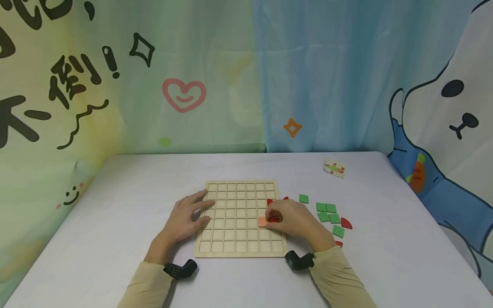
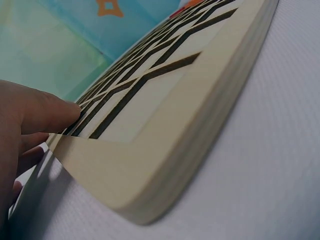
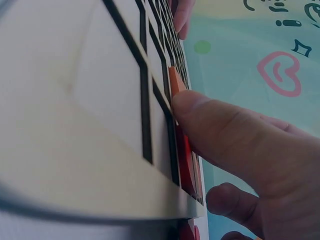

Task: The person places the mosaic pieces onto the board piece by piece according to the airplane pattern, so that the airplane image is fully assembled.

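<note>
A pale wooden board (image 1: 232, 223) with a square grid lies flat on the table. My left hand (image 1: 186, 218) rests at its left edge, fingertips touching the frame. Over the right side, my right hand (image 1: 294, 218) has its fingers bent, and the thumb (image 3: 192, 105) touches an orange square tile (image 1: 262, 222) on the grid. The index fingertip is hidden behind the thumb in the right wrist view, but thumb and index look to pinch the tile. Beside it on the board lies a red piece (image 3: 185, 160). Another red piece (image 1: 269, 201) sits higher on the grid, partly covered by the hand.
Several green square tiles (image 1: 321, 207) lie right of the board, with a red rounded piece (image 1: 346, 223) beside them. A small pattern card (image 1: 335, 168) lies near the table's (image 1: 385, 256) back right. A printed curtain (image 1: 231, 107) hangs behind.
</note>
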`<state>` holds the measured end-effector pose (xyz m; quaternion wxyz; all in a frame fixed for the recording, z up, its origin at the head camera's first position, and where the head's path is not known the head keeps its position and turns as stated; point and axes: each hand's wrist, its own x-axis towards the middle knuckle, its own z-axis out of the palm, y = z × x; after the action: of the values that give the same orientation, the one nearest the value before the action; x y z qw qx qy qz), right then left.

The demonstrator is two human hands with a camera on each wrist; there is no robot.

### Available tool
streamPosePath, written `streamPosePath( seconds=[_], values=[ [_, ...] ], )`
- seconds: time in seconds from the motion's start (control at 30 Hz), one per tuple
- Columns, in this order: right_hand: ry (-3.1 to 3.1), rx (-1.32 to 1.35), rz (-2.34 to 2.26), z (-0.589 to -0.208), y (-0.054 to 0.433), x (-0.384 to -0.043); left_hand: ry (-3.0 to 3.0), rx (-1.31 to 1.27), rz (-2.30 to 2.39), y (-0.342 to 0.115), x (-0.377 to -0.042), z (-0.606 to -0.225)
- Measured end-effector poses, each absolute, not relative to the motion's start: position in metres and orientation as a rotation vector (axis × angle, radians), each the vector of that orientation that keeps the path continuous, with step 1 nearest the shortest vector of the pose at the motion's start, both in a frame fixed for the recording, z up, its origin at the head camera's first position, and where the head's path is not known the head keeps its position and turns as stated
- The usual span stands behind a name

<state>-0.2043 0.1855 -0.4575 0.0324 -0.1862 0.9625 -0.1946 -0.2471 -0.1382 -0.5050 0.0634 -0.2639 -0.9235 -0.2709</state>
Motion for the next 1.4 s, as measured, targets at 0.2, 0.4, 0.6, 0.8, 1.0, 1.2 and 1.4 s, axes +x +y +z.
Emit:
streamPosePath(
  seconds=[0.2,0.4,0.6,0.8,1.0,1.2,1.4],
  values=[
    [2.953,-0.551,-0.635,-0.456,0.185,-0.203,-2.808,-0.793,-0.832,-0.139,-0.248,-0.505],
    [2.962,-0.533,-0.602,-0.457,0.184,-0.202,-2.793,-0.807,-0.836,-0.139,-0.249,-0.505],
    [2.977,-0.578,-0.612,-0.456,0.184,-0.202,-2.787,-0.803,-0.822,-0.138,-0.247,-0.502],
    [2.975,-0.628,-0.645,-0.456,0.185,-0.202,-2.779,-0.797,-0.82,-0.137,-0.246,-0.5],
    [2.928,-0.598,-0.733,-0.459,0.191,-0.205,-2.775,-0.8,-0.819,-0.138,-0.246,-0.504],
    [2.946,-0.502,-0.903,-0.457,0.214,-0.208,-2.779,-0.811,-0.813,-0.138,-0.247,-0.505],
    [3.002,-0.334,-0.868,-0.452,0.247,-0.204,-2.773,-0.821,-0.814,-0.138,-0.246,-0.504]
  ],
)
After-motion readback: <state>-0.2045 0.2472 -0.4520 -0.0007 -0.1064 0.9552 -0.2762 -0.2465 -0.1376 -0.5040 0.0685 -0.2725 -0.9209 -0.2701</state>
